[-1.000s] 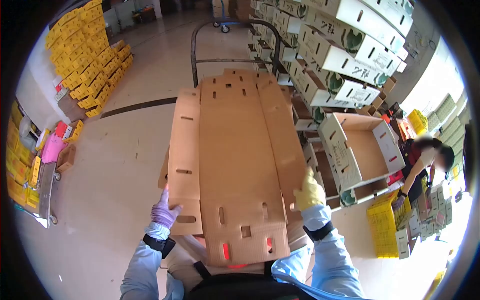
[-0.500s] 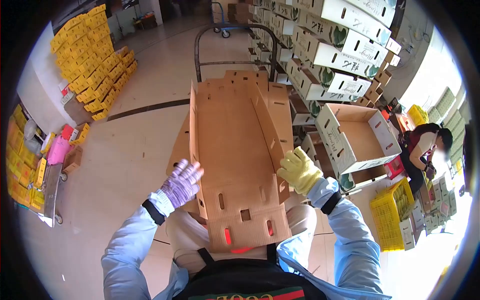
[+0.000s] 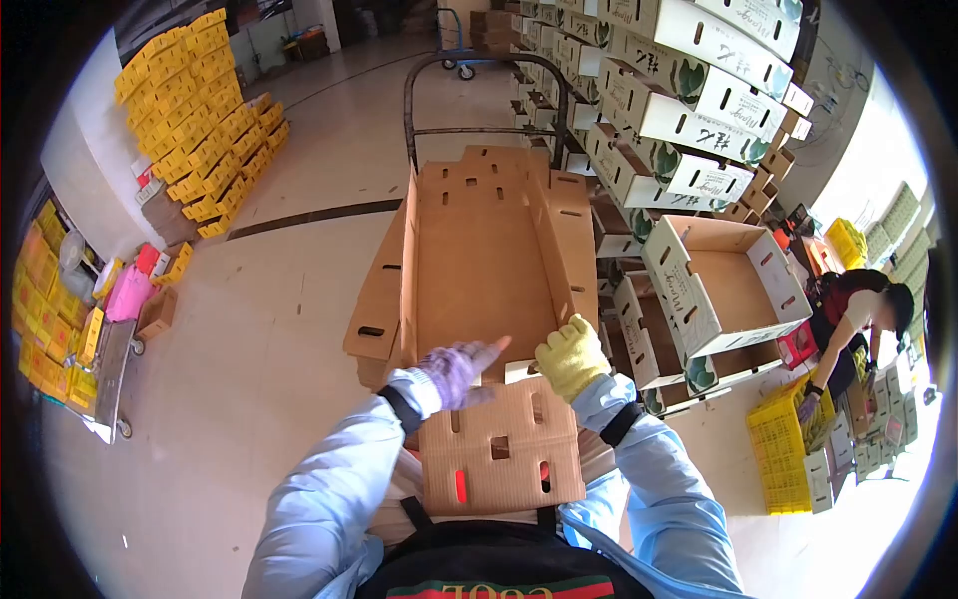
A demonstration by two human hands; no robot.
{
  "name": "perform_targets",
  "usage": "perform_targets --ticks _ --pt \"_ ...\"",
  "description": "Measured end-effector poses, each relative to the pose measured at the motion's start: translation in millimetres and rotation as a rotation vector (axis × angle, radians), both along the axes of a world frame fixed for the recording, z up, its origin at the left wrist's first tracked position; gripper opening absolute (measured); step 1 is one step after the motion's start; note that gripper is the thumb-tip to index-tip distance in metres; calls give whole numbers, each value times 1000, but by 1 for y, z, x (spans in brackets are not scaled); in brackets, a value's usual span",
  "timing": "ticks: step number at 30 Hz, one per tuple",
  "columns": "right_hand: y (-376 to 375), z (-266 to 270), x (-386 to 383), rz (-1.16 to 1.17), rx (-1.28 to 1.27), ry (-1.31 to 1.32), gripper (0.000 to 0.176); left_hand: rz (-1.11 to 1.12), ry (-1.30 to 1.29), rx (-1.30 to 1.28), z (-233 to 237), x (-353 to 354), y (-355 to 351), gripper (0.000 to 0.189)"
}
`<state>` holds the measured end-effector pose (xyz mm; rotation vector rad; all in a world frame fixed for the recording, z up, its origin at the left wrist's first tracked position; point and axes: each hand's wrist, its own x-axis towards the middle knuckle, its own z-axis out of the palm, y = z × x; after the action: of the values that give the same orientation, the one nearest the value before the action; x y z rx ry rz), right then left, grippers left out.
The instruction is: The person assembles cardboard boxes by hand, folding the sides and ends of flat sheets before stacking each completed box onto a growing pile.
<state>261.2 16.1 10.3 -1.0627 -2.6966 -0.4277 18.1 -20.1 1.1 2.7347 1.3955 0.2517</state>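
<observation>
A partly folded cardboard box (image 3: 484, 270) lies lengthwise in front of me, brown inside, with its long side walls raised. Its near end panel (image 3: 499, 444), with slots and a square hole, lies flat toward my lap. My left hand (image 3: 457, 374), in a purple glove, is over the box's near left corner, fingers stretched to the right. At the near right corner my right hand (image 3: 574, 359), in a yellow glove, has its fingers curled at the side wall's end. Between the hands, a small white-faced flap (image 3: 521, 371) points inward. The left palm's contact is hidden.
More flat cardboard (image 3: 374, 324) lies under the box, before a cart's metal handle (image 3: 486, 130). White printed boxes (image 3: 689, 110) are stacked at right, near an open white box (image 3: 733, 285). A person (image 3: 858, 319) bends by a yellow crate (image 3: 783, 449). Yellow boxes (image 3: 190, 120) stand at left.
Both hands have come inward to the box's near corners, the left moving farther right. Small end flaps now turn inward there. The person at right has bent and reached toward the yellow crate.
</observation>
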Motion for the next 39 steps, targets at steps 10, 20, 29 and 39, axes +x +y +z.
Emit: perform_targets --ticks 10,20,29,39 --pt "-122 -48 53 -774 -1067 470 77 121 -130 -130 -18 39 18 27" --pt "-85 22 72 64 -384 736 62 -269 -94 -573 -12 22 53 25" --pt "-43 0 36 -19 -143 609 34 306 -606 135 44 -90 -15 34" --pt "-41 0 -2 -68 -83 748 37 912 -602 -8 -72 -97 -116 61"
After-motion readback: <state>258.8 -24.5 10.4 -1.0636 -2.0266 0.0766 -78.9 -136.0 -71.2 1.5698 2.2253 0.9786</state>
